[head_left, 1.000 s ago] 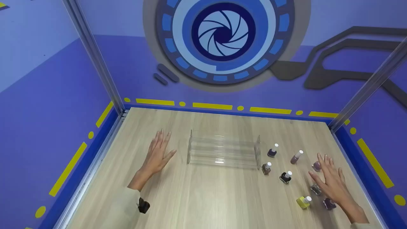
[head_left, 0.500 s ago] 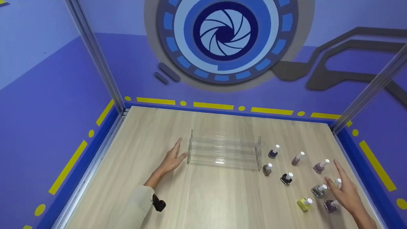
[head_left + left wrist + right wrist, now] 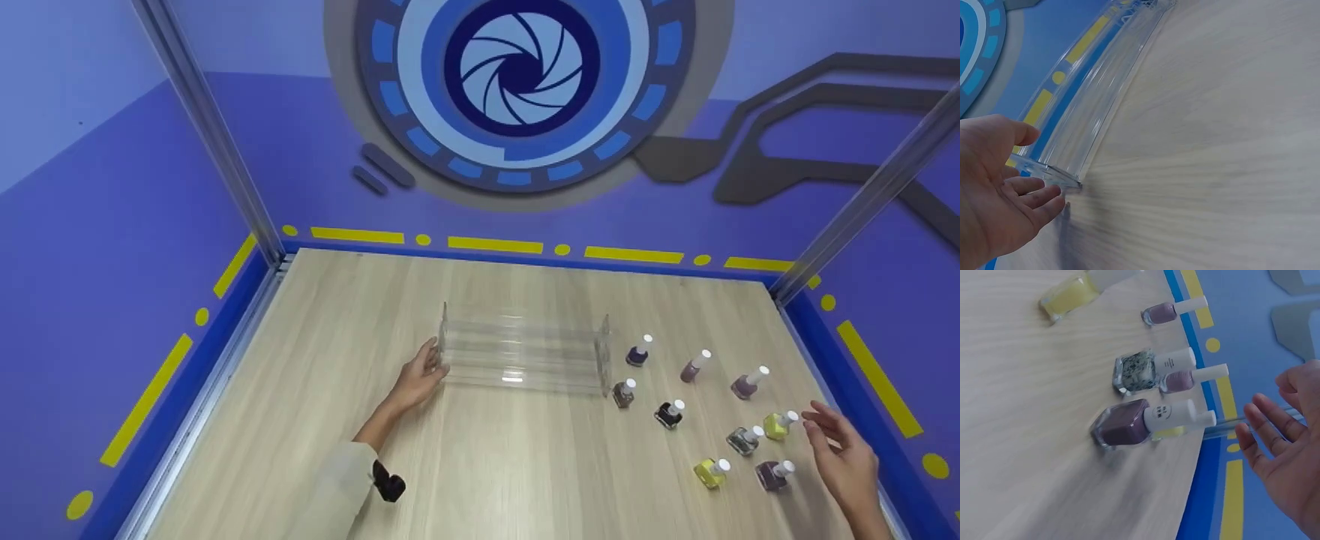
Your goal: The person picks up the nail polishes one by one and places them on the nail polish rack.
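Clear plastic rack [image 3: 517, 358] rests near the middle of the wood-grain table [image 3: 517, 465], its long side running crosswise, with an upright panel at each end and see-through tiers between; at its left end is the left hand [image 3: 418, 380], and the left wrist view shows the thumb and the bent fingers [image 3: 1044, 203] apart, on either side of the end panel [image 3: 1044, 170], though I cannot tell whether they press on it. A pale sleeve [image 3: 337, 480] covers that forearm, with a black device [image 3: 388, 481] at the wrist. Over by the right edge, the right hand [image 3: 846, 457] has its fingers loosely bent and apart from the thumb, nothing between them, and is nearest to a yellow bottle [image 3: 777, 426] with a white cap. More white-capped bottles stand about: a purple bottle [image 3: 771, 475], a speckled bottle [image 3: 742, 441] and a second yellow bottle [image 3: 707, 472] in front, a black bottle [image 3: 667, 414] farther in, a mauve bottle [image 3: 745, 385] and a slim mauve bottle [image 3: 691, 370] farther back, while a brownish bottle [image 3: 622, 394] and a navy bottle [image 3: 637, 355] stand just beside the rack's right end
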Motion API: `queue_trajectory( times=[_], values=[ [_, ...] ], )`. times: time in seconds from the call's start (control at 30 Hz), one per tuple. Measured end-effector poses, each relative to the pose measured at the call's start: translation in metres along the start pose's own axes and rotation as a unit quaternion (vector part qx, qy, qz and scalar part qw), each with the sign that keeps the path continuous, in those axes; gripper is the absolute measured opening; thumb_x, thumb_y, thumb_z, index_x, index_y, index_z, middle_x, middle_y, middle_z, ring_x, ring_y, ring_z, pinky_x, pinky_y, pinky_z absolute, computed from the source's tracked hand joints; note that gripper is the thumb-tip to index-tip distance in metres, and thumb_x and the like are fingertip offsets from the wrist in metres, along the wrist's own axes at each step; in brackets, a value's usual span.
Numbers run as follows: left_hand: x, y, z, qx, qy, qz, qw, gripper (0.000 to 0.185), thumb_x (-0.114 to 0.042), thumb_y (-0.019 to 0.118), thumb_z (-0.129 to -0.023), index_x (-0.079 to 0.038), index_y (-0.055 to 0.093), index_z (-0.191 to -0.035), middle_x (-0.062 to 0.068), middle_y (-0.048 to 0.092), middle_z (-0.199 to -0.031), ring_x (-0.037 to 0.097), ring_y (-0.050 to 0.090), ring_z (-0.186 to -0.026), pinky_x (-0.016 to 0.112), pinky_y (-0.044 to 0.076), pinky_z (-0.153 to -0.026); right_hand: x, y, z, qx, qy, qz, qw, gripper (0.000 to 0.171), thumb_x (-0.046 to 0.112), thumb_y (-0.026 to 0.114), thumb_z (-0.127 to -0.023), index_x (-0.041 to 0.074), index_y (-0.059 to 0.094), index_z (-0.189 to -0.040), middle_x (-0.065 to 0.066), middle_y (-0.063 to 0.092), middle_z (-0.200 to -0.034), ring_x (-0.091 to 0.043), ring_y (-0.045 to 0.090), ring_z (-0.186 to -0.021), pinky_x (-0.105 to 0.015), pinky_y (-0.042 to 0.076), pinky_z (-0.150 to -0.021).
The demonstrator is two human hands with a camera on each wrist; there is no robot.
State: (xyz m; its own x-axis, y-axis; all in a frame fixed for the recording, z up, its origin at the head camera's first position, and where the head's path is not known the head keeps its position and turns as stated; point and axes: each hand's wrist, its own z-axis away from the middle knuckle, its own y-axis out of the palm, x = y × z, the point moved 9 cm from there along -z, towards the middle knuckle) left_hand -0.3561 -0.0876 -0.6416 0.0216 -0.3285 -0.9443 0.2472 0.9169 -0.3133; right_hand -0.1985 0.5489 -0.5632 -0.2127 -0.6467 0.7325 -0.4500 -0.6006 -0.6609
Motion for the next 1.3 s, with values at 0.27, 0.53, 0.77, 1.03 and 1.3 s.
queue_trajectory(
  times=[0.27,0.53,0.77,1.03,1.3],
  values=[
    [0.007,0.000,-0.001,-0.022,-0.020,0.046,0.9985,0.059,-0.010,0.047,-0.106,0.006,0.025,-0.158,0.029,0.036,-0.160,0.045,0.037,-0.149,0.052,0.034,-0.125,-0.028,0.018,0.009,0.022,0.044,-0.025,0.998,0.043,0.021,0.056,-0.105,-0.006,0.055,-0.138,0.048,0.044,-0.089,0.029,0.046,-0.081,0.003,0.045,-0.067],
    [0.015,-0.005,0.002,-0.038,-0.041,0.045,0.9974,0.053,-0.010,0.047,-0.107,0.005,0.033,-0.156,0.027,0.041,-0.159,0.043,0.038,-0.149,0.051,0.034,-0.125,-0.040,0.045,0.020,0.040,0.093,-0.052,0.994,0.054,0.030,0.068,-0.099,-0.003,0.055,-0.140,0.045,0.049,-0.087,0.028,0.047,-0.082,0.004,0.043,-0.071],
    [0.019,-0.001,0.000,-0.037,-0.050,0.048,0.9969,0.052,-0.012,0.047,-0.107,0.006,0.034,-0.155,0.027,0.041,-0.158,0.043,0.038,-0.149,0.051,0.033,-0.126,-0.036,0.058,0.023,0.042,0.067,-0.067,0.995,0.050,0.022,0.071,-0.097,-0.006,0.058,-0.136,0.046,0.050,-0.090,0.027,0.050,-0.084,0.002,0.046,-0.069],
    [0.018,0.007,0.001,-0.016,-0.036,0.069,0.9968,0.052,-0.012,0.044,-0.108,0.003,0.032,-0.156,0.026,0.039,-0.160,0.043,0.034,-0.151,0.053,0.030,-0.127,-0.047,0.060,0.032,0.037,0.095,-0.057,0.993,0.045,0.013,0.071,-0.096,-0.003,0.059,-0.136,0.045,0.049,-0.087,0.026,0.050,-0.080,-0.005,0.053,-0.064],
    [0.015,0.006,0.003,-0.023,-0.020,0.080,0.9964,0.050,-0.009,0.044,-0.108,0.005,0.034,-0.155,0.027,0.041,-0.158,0.043,0.037,-0.149,0.053,0.032,-0.126,-0.068,0.055,0.041,0.024,0.143,-0.005,0.989,0.046,0.019,0.070,-0.096,0.000,0.061,-0.136,0.042,0.047,-0.084,0.022,0.044,-0.075,0.003,0.040,-0.066]
  ],
)
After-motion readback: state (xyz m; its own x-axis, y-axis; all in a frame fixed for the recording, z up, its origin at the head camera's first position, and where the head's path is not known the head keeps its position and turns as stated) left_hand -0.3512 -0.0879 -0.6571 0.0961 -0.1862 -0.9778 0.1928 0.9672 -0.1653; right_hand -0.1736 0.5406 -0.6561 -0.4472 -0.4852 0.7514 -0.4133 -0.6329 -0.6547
